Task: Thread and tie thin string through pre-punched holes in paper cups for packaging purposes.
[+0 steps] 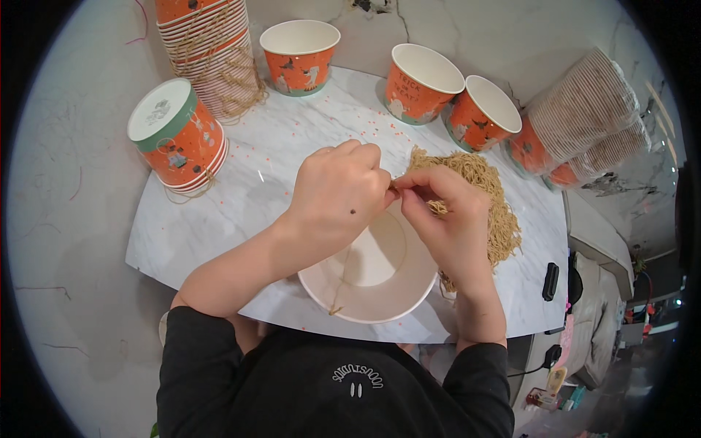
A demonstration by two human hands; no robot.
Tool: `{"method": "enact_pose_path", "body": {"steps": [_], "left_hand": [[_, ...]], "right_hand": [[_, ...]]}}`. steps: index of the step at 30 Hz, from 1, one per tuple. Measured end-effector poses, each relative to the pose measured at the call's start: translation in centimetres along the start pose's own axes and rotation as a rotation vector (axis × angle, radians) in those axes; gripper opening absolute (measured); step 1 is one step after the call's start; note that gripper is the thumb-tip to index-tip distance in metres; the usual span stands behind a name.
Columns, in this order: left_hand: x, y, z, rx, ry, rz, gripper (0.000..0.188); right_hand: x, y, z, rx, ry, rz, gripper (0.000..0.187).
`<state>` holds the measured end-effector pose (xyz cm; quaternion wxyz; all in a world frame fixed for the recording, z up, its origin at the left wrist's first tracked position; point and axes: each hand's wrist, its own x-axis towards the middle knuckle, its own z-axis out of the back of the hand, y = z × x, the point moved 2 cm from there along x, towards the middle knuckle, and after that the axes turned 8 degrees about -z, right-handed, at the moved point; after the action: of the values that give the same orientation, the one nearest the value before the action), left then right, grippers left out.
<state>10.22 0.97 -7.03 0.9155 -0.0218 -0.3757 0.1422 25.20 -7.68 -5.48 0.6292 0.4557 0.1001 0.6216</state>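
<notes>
As fingers [418, 208] pinch cord [395, 186], thin, tan

Left hand [339, 184] in fist, right hand [451, 208] in pinch

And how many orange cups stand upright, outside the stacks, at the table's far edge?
3: first cup right of the tall stack; second cup and third cup side by side, left of the wrapped stacks. Stacks may hide more.

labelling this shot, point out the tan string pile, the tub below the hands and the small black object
Tan string pile [500, 212], head view: its right side
Tub [372, 266], head view: bare inside bottom
Small black object [550, 282], head view: middle of its top
</notes>
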Motion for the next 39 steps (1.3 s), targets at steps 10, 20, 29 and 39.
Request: {"method": "enact_pose_path", "body": {"steps": [10,20,29,39], "left_hand": [[0.6,0.4,1.9,-0.34,0.141,0.209,0.012],[0.8,3.0,2.2,-1.059,0.524,0.495,0.016],[0.9,3.0,2.0,-0.927,0.352,0.463,0.014],[0.5,1.7,-0.3,-1.231,0.037,0.667,0.017]], "right_hand": [[-0.5,0.5,0.7,-0.038,0.139,-0.008,0.016],[-0.6,0.3,0.0,0.058,0.174,-0.026,0.013],[0.2,-0.4,0.3,0.335,0.116,-0.109,0.011],[0.3,-0.3,1.0,0.719,0.107,-0.364,0.011]]}}
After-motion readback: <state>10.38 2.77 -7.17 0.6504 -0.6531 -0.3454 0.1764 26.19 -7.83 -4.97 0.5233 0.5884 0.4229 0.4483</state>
